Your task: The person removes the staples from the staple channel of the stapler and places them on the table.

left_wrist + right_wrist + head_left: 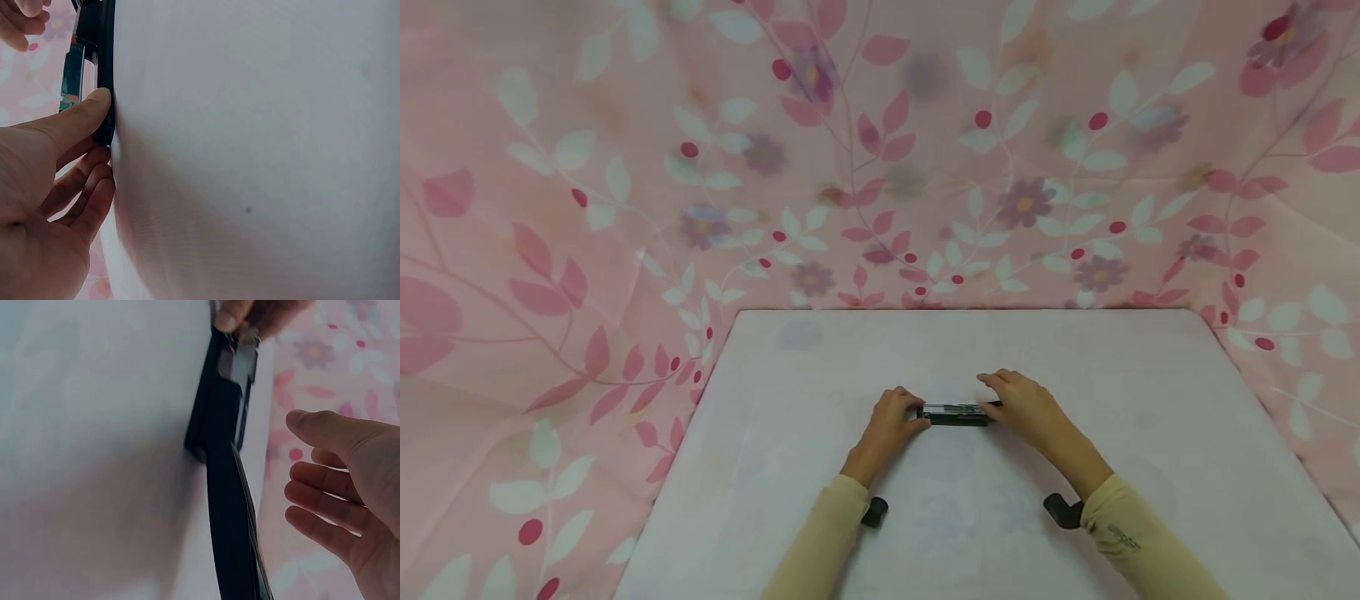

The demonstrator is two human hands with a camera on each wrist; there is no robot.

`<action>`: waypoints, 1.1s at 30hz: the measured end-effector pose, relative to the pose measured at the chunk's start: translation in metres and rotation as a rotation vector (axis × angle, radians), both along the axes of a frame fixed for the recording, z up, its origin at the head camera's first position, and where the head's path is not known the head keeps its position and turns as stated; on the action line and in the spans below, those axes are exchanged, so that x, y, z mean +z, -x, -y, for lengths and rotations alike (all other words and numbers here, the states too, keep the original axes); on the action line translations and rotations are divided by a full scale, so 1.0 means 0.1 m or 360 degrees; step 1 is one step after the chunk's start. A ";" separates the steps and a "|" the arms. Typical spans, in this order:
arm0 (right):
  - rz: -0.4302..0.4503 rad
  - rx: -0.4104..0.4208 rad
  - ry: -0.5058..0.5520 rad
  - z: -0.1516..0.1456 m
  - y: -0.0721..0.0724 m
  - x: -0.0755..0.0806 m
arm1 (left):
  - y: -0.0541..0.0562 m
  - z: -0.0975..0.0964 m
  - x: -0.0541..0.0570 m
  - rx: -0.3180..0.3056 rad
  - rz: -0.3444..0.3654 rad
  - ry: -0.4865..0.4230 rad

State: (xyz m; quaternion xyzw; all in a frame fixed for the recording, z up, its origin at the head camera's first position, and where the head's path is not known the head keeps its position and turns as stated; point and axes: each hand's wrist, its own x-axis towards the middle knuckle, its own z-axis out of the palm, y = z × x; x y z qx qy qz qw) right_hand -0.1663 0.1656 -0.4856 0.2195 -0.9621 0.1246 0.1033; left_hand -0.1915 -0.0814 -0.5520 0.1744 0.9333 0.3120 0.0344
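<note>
On the white table lies a narrow black device (957, 420) with a silver and dark-green strip along its top; I cannot tell its kind. My left hand (891, 423) pinches its left end, the thumb on the near side in the left wrist view, where a teal part (73, 72) shows. From the other end a long black arm (230, 512) with thin metal edges sticks out toward the right wrist camera. Beside that arm my right hand (350, 469) has its fingers and thumb spread loosely, with nothing between them.
The white tabletop (820, 358) spreads around the hands. Pink floral cloth (865, 167) hangs behind it and on both sides. Black wrist-worn cameras (1063, 511) sit by the sleeve cuffs.
</note>
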 end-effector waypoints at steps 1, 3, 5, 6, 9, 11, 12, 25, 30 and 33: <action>-0.0007 0.0024 -0.0013 0.05 0.00 -0.02 | 0.00 0.00 0.00 0.0004 0.0000 0.0001; 0.0003 0.0054 -0.0039 0.15 0.00 -0.04 | 0.00 0.00 -0.01 0.0008 -0.0008 0.0004; 0.0023 0.0075 -0.0060 0.24 -0.01 -0.07 | 0.00 -0.01 -0.01 0.0008 -0.0025 0.0004; 0.0031 0.0086 -0.0069 0.28 -0.01 -0.09 | 0.00 -0.01 -0.01 0.0005 -0.0036 0.0007; 0.0040 0.0107 -0.0113 0.38 -0.03 -0.14 | 0.01 -0.01 -0.01 -0.0016 -0.0076 0.0013; 0.0024 0.0133 -0.0123 0.44 -0.04 -0.17 | 0.01 0.00 -0.01 -0.0021 -0.0078 0.0018; 0.0014 0.0146 -0.0122 0.47 -0.04 -0.18 | 0.01 0.00 -0.01 -0.0025 -0.0082 0.0014; 0.0036 0.0103 -0.0168 0.61 0.02 -0.21 | 0.00 0.01 -0.01 -0.0021 -0.0128 0.0011; 0.0109 0.0114 -0.0176 0.62 0.05 -0.22 | 0.00 0.00 -0.02 -0.0013 -0.0110 0.0015; 0.0114 0.0107 -0.0151 0.61 0.05 -0.22 | 0.01 0.00 -0.02 -0.0021 -0.0117 0.0017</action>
